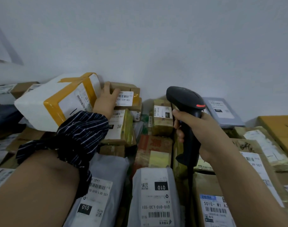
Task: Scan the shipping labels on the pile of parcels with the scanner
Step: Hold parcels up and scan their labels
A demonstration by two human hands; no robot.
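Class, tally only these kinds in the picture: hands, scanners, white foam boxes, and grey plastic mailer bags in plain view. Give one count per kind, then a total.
Hands: 2, the left gripping a brown box, the right holding the scanner
Scanner: 1
Foam box: 1
Grey bags: 3
Total: 7

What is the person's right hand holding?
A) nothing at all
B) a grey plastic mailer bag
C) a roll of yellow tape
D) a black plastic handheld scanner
D: the right hand grips the handle of the black plastic handheld scanner, while the left hand holds a small brown cardboard box.
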